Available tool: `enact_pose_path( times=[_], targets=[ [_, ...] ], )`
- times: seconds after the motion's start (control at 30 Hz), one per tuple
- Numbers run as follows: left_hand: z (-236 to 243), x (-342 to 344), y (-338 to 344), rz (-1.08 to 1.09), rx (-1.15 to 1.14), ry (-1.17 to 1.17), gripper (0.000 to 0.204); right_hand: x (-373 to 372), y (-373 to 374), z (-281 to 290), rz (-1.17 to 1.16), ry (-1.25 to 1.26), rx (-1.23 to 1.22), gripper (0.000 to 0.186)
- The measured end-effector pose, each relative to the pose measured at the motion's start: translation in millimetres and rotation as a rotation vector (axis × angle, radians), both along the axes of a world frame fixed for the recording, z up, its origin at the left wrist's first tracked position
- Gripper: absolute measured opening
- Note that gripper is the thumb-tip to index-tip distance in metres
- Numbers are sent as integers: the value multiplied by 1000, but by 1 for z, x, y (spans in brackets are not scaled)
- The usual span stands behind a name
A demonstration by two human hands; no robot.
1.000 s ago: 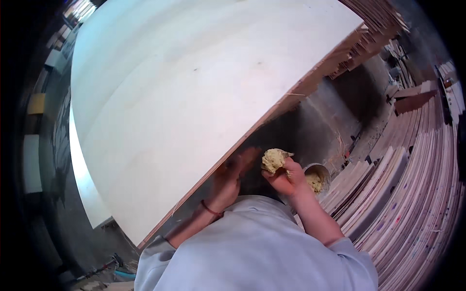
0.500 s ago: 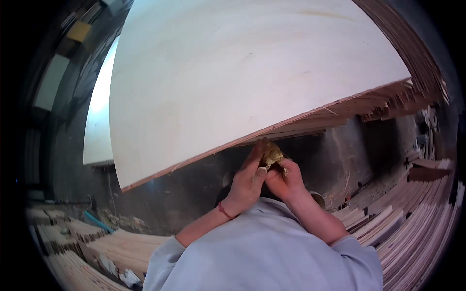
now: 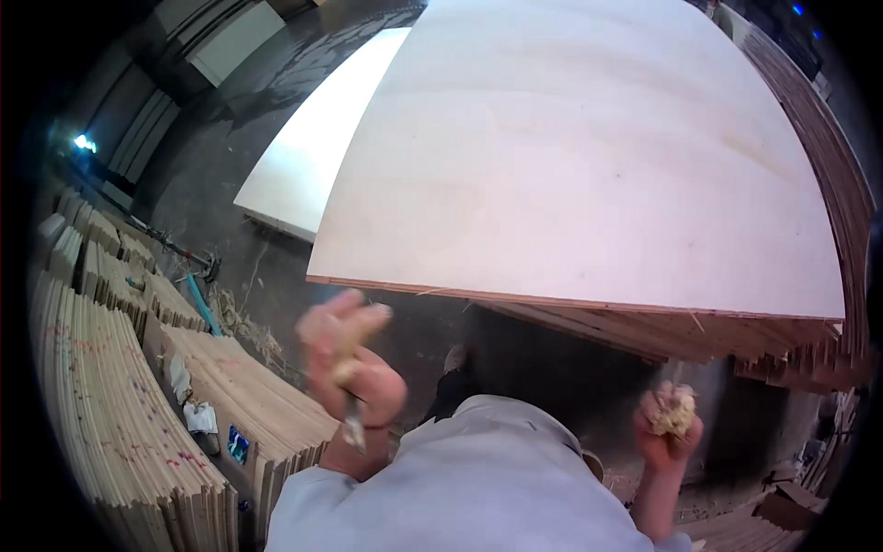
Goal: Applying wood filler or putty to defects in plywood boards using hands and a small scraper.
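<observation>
My left hand [image 3: 349, 368], motion-blurred at the lower left near the board's edge, is closed on what looks like a small scraper [image 3: 354, 423] smeared with pale putty. My right hand [image 3: 665, 440], lower right, grips a crumbly yellowish lump of putty [image 3: 674, 414]. A large pale plywood sheet [image 3: 589, 166] lies above both hands on a stack, its front edge showing reddish layers. Neither hand visibly touches it. A second pale sheet [image 3: 313, 129] lies lower, at its left.
Stacked board offcuts [image 3: 110, 396] stand at the lower left, beside a teal strip [image 3: 202, 304]. Dark concrete floor [image 3: 230, 230] shows around the stack. My shoe [image 3: 455, 359] is below. More boards [image 3: 235, 41] lie at the upper left, with wooden pieces [image 3: 786, 506] at the lower right.
The view has swung, so the sheet's edge runs more level. My hands, together on the putty half a second ago, are now apart, the left holding the scraper, the right the lump.
</observation>
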State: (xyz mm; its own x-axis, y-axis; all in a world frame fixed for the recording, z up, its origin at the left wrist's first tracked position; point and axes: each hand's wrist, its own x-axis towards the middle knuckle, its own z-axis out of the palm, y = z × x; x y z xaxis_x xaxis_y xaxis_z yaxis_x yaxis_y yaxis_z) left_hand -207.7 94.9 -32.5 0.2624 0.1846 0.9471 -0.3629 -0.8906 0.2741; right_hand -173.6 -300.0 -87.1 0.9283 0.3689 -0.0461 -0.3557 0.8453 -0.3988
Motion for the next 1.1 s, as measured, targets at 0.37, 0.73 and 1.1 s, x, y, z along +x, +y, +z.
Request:
enact_pose_path(
  times=[0.37, 0.73, 1.1],
  targets=[
    [-57, 63, 62, 129, -368, -143, 29, 69, -26, 69, -335, -297, -166, 18],
    [-45, 84, 86, 221, -270, -212, 44, 127, -64, 95, -913, -191, -360, 30],
    [-7, 161, 502, 145, -606, 371, 44, 117, 35, 54, -1267, -157, -454, 33]
  ],
)
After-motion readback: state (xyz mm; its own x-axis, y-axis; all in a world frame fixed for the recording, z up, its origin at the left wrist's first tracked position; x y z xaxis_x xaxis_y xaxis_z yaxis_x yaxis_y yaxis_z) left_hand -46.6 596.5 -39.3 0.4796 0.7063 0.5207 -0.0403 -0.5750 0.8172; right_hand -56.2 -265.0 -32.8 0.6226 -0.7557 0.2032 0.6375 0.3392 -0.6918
